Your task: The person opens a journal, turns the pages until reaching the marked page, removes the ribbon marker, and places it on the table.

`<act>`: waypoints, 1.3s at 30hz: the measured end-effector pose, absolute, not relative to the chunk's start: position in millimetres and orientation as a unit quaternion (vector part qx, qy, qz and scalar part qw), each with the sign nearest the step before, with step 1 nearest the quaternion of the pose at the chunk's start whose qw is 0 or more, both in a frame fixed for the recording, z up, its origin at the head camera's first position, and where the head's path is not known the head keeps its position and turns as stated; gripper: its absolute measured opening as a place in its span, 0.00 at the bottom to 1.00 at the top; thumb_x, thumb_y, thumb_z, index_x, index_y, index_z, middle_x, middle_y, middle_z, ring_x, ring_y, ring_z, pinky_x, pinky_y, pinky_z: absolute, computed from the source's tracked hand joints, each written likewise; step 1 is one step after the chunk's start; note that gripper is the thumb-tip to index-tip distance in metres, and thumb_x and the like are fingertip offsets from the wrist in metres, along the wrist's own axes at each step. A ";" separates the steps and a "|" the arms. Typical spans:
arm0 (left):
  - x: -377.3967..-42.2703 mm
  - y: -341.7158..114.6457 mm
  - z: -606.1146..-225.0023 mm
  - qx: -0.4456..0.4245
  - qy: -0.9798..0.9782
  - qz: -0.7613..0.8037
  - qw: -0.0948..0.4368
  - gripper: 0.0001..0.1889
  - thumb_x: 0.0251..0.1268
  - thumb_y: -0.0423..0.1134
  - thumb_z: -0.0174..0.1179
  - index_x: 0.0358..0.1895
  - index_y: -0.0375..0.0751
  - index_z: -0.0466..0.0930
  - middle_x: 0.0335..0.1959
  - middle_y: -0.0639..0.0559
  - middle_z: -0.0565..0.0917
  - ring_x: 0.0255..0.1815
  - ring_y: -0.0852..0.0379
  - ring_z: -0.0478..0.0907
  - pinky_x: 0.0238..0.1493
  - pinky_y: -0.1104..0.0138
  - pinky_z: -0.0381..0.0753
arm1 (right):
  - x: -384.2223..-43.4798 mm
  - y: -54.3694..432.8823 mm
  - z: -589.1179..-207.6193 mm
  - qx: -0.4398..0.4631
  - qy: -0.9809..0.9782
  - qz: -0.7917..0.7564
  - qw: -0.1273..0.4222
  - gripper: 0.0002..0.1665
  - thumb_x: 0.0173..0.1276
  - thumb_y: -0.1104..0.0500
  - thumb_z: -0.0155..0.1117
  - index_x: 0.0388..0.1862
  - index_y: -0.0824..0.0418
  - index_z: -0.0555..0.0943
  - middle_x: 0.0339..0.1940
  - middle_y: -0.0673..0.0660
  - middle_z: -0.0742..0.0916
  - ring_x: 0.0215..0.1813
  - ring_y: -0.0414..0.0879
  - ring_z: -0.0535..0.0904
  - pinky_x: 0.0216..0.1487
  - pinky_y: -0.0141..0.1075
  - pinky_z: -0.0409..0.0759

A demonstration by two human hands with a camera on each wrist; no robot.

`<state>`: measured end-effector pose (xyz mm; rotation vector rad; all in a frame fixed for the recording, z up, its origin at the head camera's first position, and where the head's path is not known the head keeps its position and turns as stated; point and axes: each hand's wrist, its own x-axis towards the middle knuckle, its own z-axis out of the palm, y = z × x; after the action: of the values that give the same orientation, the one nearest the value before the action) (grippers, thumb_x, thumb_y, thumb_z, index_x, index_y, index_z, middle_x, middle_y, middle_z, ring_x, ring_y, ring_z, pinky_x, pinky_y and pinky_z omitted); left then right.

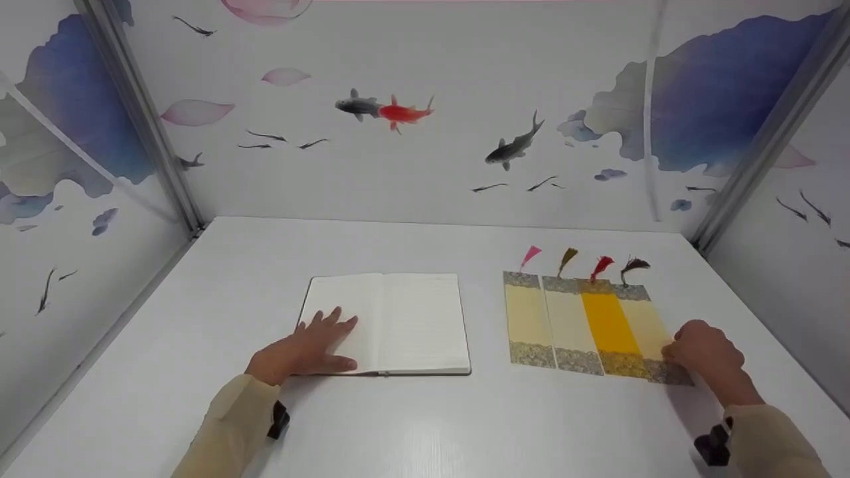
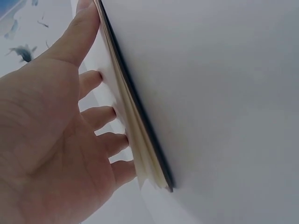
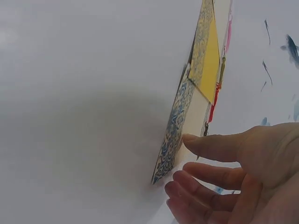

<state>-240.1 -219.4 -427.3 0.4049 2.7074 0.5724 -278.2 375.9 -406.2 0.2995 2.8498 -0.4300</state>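
Note:
An open notebook with pale, faintly lined pages lies on the table. My left hand rests on its left page with fingers spread; in the left wrist view its thumb lies along the page edge. To the right lie several tasselled bookmarks in a row: cream ones with patterned bands and a yellow bookmark. My right hand is at the lower right edge of the rightmost cream bookmark. In the right wrist view the thumb reaches its face, apart from the loosely bent fingers.
White patterned panels with painted fish stand behind the table and at both sides. Metal posts mark the back corners. Pink, brown, red and dark tassels extend from the bookmarks' far ends.

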 end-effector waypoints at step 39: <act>-237.2 -219.6 -432.1 0.081 0.965 0.223 0.113 0.49 0.55 0.59 0.71 0.77 0.43 0.61 0.79 0.25 0.50 0.79 0.21 0.43 0.71 0.26 0.46 | -270.5 182.1 -396.2 -0.103 0.926 -0.355 0.076 0.30 0.73 0.56 0.63 0.68 0.71 0.72 0.62 0.71 0.81 0.61 0.63 0.80 0.58 0.50 0.83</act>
<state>-237.2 -219.6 -432.1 0.2390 2.8296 0.6554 -270.5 182.1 -396.2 -0.3088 2.7762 -1.0656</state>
